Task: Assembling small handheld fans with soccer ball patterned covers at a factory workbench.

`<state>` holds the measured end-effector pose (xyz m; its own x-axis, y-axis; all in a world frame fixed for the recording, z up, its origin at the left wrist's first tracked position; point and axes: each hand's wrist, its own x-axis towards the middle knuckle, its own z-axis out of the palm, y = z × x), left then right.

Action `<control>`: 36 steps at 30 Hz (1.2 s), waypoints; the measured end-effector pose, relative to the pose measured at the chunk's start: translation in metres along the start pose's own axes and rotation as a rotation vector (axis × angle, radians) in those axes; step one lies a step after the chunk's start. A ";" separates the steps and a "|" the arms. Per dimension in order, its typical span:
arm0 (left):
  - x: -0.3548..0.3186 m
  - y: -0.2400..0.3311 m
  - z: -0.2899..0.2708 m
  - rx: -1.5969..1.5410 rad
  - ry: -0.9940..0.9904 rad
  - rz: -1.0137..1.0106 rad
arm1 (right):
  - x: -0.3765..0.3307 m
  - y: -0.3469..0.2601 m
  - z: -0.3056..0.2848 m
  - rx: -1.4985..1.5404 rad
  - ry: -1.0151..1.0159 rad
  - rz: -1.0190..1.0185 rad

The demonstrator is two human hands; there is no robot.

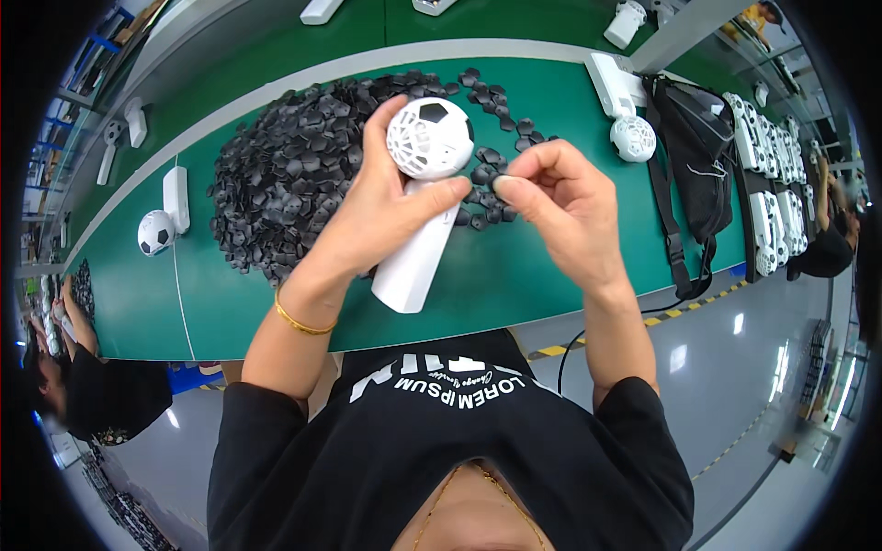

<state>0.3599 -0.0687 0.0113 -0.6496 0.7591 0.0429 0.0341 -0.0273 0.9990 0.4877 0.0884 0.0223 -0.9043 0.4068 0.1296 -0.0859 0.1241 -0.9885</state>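
Observation:
My left hand [381,207] grips a white hand-held fan [418,216] by its handle; the ball-shaped head has a lattice cage with one black pentagon patch set in it. My right hand [560,207] is pinched at thumb and forefinger just right of the fan's neck, fingertips almost meeting my left thumb; whether a small black piece sits in the pinch is hidden. Behind both hands lies a big heap of small black pentagon pieces [294,174] on the green table [533,275].
Another white fan [625,115] lies at the right, next to a black strap bag [694,156]. A finished ball-headed fan [165,216] lies at the left. Trays of white fans [772,184] stand far right. Other people sit at both sides.

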 end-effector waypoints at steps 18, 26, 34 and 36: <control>0.008 0.018 -0.005 0.026 -0.006 0.041 | 0.052 -0.006 0.035 -0.053 0.006 -0.155; 0.053 0.050 -0.044 0.197 -0.059 0.167 | 0.113 -0.025 0.034 0.146 -0.253 -0.167; 0.188 0.050 -0.158 0.809 0.151 0.126 | 0.265 0.040 -0.034 -0.837 0.169 -0.104; 0.223 0.032 -0.200 0.900 0.230 0.097 | 0.291 0.048 -0.045 -0.973 0.296 0.094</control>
<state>0.0646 -0.0304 0.0541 -0.7440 0.6299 0.2227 0.6095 0.5033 0.6126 0.2398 0.2535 0.0161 -0.7390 0.6436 0.1989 0.4762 0.7079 -0.5216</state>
